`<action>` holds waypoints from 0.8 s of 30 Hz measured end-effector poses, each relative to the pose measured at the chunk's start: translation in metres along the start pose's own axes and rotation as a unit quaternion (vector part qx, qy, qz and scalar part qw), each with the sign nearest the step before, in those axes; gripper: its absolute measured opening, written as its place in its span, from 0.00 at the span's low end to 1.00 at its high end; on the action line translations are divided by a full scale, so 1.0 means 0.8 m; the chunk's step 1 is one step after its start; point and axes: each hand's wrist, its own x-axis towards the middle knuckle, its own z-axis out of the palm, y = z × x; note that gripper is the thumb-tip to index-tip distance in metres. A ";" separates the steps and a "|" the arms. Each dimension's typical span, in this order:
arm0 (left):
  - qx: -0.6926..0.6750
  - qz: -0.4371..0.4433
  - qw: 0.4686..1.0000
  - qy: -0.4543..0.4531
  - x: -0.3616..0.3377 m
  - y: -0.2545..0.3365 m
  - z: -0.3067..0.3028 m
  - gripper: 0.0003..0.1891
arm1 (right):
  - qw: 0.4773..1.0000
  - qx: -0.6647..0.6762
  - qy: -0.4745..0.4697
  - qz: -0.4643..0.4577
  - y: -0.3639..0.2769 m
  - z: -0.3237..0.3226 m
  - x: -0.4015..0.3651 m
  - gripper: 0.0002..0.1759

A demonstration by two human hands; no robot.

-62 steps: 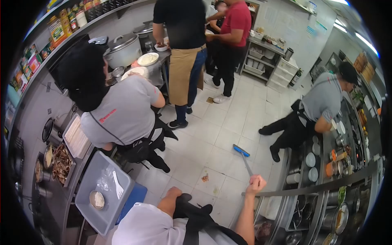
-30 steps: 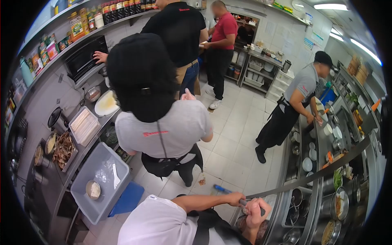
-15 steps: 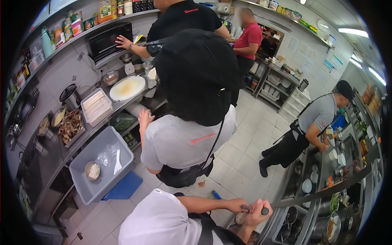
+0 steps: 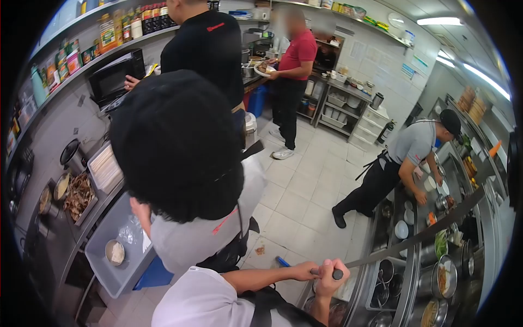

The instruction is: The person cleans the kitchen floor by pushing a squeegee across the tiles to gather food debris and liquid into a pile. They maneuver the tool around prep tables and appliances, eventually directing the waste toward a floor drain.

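Observation:
My left hand [image 4: 303, 271] and my right hand [image 4: 328, 276] are side by side at the lower middle, at the end of my bare forearms. Both are closed around a dark grey handle [image 4: 338, 274] with a round end that sticks out past my right fingers. What it is part of is hidden by my hands. A long metal strip [image 4: 419, 237] runs from near my right hand up to the right, over the counter. Under my hands, a container with pale contents is partly covered by my arm.
Close in front stands a co-worker in a black cap [image 4: 180, 147], beside a grey tub [image 4: 103, 272] holding a bowl [image 4: 115, 252]. Another co-worker [image 4: 417, 147] leans over the right counter. Pans [image 4: 444, 275] line that counter. A blue object [image 4: 282, 261] lies on the floor.
The view has shifted. The co-worker in the black cap has moved left, now covering part of the tub. The person in red shows a plate, and the co-worker at right bends lower. My grip stays.

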 end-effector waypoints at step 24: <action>0.067 -0.072 0.993 -0.057 -0.008 0.025 0.022 0.11 | 0.999 -0.039 -0.014 0.022 -0.018 -0.046 -0.036 0.20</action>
